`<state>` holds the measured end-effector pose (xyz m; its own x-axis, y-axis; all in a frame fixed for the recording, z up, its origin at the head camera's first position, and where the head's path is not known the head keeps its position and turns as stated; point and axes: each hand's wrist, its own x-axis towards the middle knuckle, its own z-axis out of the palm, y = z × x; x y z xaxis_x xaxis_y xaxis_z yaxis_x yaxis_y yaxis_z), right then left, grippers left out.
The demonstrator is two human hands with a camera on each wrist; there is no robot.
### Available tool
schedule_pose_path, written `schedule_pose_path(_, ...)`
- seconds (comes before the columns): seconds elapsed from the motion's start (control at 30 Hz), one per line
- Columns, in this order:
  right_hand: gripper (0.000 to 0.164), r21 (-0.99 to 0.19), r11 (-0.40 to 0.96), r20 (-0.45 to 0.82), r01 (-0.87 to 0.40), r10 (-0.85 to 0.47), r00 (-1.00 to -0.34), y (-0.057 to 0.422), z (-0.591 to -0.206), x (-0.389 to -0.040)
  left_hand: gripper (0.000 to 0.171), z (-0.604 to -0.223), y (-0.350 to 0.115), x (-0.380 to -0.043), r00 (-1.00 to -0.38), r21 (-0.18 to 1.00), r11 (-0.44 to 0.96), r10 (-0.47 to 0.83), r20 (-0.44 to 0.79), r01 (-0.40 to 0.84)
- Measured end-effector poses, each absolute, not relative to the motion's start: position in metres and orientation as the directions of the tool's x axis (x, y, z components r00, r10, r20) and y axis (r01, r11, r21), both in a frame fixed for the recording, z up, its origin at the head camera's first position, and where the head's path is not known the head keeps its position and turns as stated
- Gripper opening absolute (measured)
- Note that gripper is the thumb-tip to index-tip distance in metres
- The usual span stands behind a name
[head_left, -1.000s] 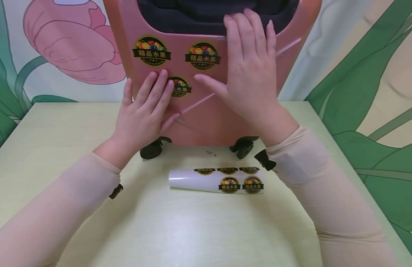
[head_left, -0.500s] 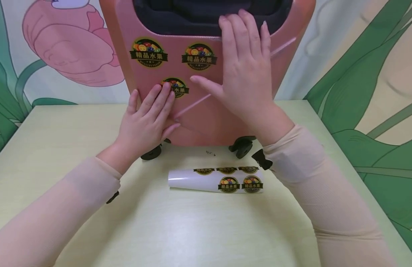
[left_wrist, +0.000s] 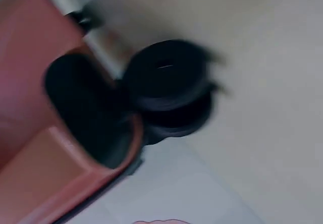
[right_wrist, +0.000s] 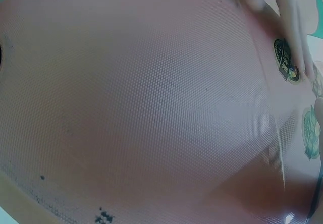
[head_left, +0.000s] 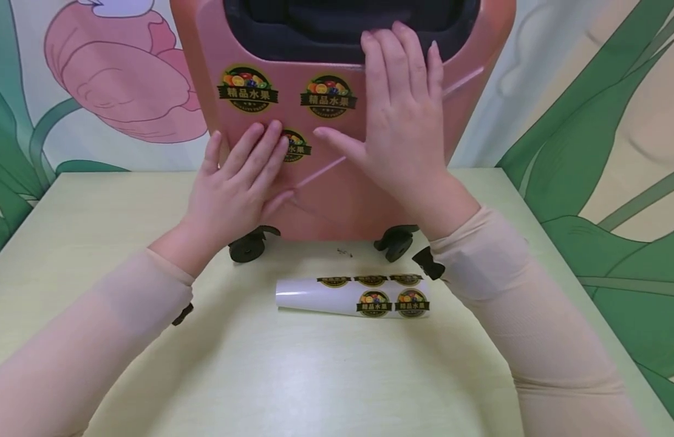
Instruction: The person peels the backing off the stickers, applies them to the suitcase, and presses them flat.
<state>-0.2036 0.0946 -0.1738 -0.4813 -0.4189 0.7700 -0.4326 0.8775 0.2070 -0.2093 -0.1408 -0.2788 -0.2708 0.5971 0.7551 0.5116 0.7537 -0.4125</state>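
A pink hard-shell suitcase [head_left: 342, 206] stands upright on the table, two round fruit stickers on its upper face, one at left [head_left: 248, 89] and one in the middle [head_left: 328, 97]. My left hand [head_left: 230, 176] lies with extended fingers against the shell, its fingertips covering the left part of a third, lower sticker [head_left: 299, 147]. My right hand [head_left: 405, 115] rests on the right of the face, fingertips over the edge of the black recess [head_left: 337, 45] and thumb out to the left. In the right wrist view, fingers touch the shell beside a sticker [right_wrist: 286, 60].
A curled white sheet [head_left: 315, 296] bearing several like stickers lies on the table [head_left: 293, 376] in front of the suitcase. Black caster wheels [head_left: 248, 246] carry the case; one wheel [left_wrist: 166, 77] looms in the left wrist view. Flower-patterned wall panels [head_left: 118, 79] rise behind.
My left fingers slid slightly down over the lower sticker, then back up, and now cover more of its left side. The right hand stays at the same place on the suitcase.
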Motion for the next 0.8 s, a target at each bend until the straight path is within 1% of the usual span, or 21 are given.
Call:
schedule_pose_path(0.13, 0.094, 0.201, 0.877, 0.771, -0.435, -0.416, -0.482, 0.095, -0.174, -0.204, 0.065, -0.273, -0.134, -0.211, -0.322, -0.361, 0.776, 0.567, 0.758, 0.518)
schedule_pose_path(0.27, 0.095, 0.192, 0.875, 0.773, -0.444, -0.413, -0.481, 0.095, -0.174, -0.204, 0.066, -0.281, -0.131, -0.211, -0.331, -0.352, 0.772, 0.570, 0.752, 0.529)
schedule_pose_path(0.53, 0.095, 0.181, 0.876, 0.777, -0.447, -0.406, -0.482, 0.093, -0.175, -0.204, 0.065, -0.288, -0.133, -0.212, -0.285, -0.405, 0.755, 0.597, 0.750, 0.515)
schedule_pose_path(0.67, 0.095, 0.165, 0.870, 0.786, -0.464, -0.400, -0.471, 0.093, -0.175, -0.205, 0.064, -0.292, -0.134, -0.210, -0.284, -0.411, 0.749, 0.605, 0.744, 0.520)
schedule_pose_path(0.73, 0.095, 0.164, 0.870, 0.788, -0.466, -0.399, -0.469, 0.093, -0.175, -0.205, 0.063, -0.294, -0.135, -0.210, -0.285, -0.426, 0.737, 0.624, 0.727, 0.526)
schedule_pose_path(0.8, 0.095, 0.169, 0.870, 0.785, -0.463, -0.403, -0.470, 0.093, -0.175, -0.205, 0.060, -0.298, -0.137, -0.209, -0.270, -0.466, 0.700, 0.670, 0.692, 0.542)
